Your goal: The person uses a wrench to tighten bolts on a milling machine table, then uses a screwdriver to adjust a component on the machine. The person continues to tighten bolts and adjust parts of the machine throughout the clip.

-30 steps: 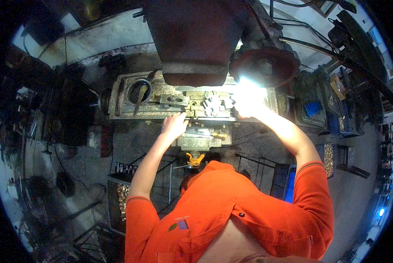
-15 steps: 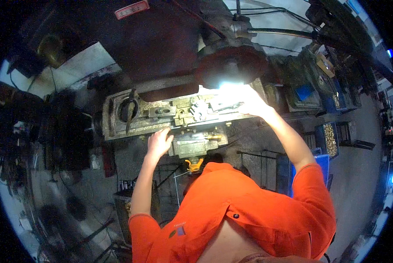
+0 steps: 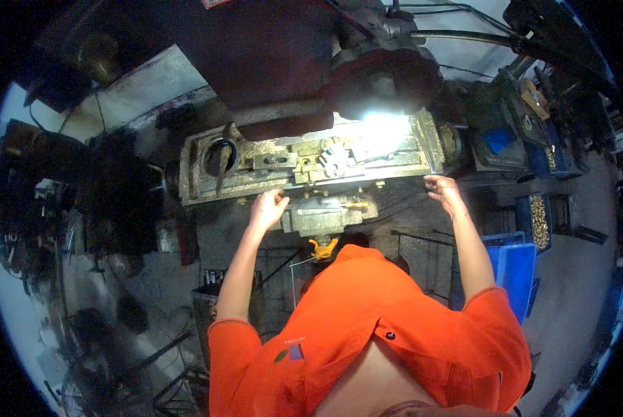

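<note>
A long metal machine table (image 3: pixel 238 191) stretches before me, with a clamp block (image 3: pixel 275 161) and a round, lobed metal fixture (image 3: pixel 334 160) on it. My left hand (image 3: pixel 267 210) is closed at its front edge, left of centre; whatever the fingers hold is hidden. Near the table's front right corner is my right hand (image 3: pixel 445 193), thumb and fingers drawn together. A thin pale strip (image 3: pixel 428 156) runs up from those fingertips along the table's end; I cannot tell if it is a held tool or part of the table. Bright glare covers the table's right part.
A dark round machine head (image 3: pixel 384 80) hangs over the table. Below the table's front sit a metal block (image 3: pixel 318 219) and a yellow handle (image 3: pixel 323 249). On the right stand a blue bin (image 3: pixel 513 271) and a tray of small brass-coloured parts (image 3: pixel 539 221).
My right hand has moved out of the glare, right and toward me, to the table's corner. My left hand stays at the front edge. The whole view has shifted slightly.
</note>
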Tool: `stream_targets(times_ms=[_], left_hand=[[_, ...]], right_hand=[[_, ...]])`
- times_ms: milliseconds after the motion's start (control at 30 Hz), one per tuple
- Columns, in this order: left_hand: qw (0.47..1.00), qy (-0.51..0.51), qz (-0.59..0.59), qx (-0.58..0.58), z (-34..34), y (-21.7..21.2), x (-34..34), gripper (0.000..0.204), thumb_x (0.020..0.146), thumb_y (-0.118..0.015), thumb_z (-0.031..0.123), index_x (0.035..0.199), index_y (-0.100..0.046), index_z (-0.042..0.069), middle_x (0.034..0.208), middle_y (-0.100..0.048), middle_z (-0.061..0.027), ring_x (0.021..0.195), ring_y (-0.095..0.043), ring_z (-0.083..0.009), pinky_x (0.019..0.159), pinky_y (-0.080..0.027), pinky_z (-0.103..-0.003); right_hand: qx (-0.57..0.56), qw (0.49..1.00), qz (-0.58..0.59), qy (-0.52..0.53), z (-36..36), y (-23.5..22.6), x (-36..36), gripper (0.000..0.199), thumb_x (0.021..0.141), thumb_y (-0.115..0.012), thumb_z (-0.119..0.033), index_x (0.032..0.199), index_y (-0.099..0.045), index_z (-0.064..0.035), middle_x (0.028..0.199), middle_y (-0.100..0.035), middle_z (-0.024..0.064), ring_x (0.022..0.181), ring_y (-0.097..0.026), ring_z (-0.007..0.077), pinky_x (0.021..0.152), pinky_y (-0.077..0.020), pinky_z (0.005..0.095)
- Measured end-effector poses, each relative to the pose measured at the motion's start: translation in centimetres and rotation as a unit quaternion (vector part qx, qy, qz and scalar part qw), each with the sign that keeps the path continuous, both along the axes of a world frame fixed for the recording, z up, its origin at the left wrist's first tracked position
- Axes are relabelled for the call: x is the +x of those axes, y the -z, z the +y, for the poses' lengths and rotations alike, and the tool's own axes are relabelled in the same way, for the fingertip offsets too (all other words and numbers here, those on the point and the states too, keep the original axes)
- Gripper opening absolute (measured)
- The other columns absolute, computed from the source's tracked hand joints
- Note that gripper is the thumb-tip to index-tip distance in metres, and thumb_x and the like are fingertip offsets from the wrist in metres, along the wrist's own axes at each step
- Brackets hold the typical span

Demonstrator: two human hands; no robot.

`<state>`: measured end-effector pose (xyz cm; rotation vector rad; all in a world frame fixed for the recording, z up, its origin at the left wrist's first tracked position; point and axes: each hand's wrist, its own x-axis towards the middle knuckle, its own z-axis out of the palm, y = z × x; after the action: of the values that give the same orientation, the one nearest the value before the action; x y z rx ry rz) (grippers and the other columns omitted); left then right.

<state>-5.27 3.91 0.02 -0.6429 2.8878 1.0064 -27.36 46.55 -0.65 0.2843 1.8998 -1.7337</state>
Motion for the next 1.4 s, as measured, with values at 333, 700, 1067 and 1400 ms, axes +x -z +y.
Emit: stream_targets(times_ms=[333,700,1067,1400], left_hand=[[0.978,-0.088,0.048,0.182,0.5,3.7,-2.4,0.032,0.079,-0.060,0.024,0.097,-0.059,-0.002,0.071,-0.062,-0.0099,0.055,-0.058,-0.0179,0.053,-0.046,-0.030],[0.921,-0.140,0.088,0.352,0.9,2.9,-3.7,0.023,0.083,-0.056,0.015,0.088,-0.058,-0.008,0.062,-0.057,-0.0072,0.042,-0.050,-0.0096,0.041,-0.042,-0.023],[0.918,-0.112,0.070,0.375,1.3,3.0,-3.8,0.036,0.082,-0.056,0.013,0.107,-0.050,-0.012,0.065,-0.058,-0.0099,0.048,-0.054,-0.0130,0.043,-0.046,-0.024],[0.984,-0.037,0.012,0.172,1.3,3.2,-3.5,0.035,0.082,-0.057,0.018,0.109,-0.053,-0.005,0.065,-0.060,-0.0101,0.052,-0.054,-0.0106,0.048,-0.046,-0.027]], right_hand=[[-0.122,0.992,0.005,0.019,0.0,1.5,-1.8,0.027,0.082,-0.040,-0.015,0.093,-0.057,0.0028,0.074,-0.059,0.0082,0.064,-0.059,0.0164,0.055,-0.0507,0.0284],[-0.013,0.990,0.141,-0.023,-2.5,-1.3,-1.9,0.016,0.071,-0.051,-0.010,0.077,-0.063,-0.0001,0.060,-0.052,0.0019,0.045,-0.043,0.0064,0.042,-0.0355,0.0206],[0.505,0.700,0.457,-0.217,-4.2,-4.5,-0.1,0.029,0.055,-0.058,-0.021,0.079,-0.067,-0.0072,0.099,-0.060,0.0134,0.095,-0.052,0.0283,0.085,-0.0413,0.0362],[0.147,0.853,0.465,-0.184,-13.3,-5.1,0.7,0.029,0.061,-0.058,-0.012,0.089,-0.065,-0.0066,0.083,-0.063,0.0114,0.078,-0.060,0.0222,0.068,-0.0479,0.0316]])
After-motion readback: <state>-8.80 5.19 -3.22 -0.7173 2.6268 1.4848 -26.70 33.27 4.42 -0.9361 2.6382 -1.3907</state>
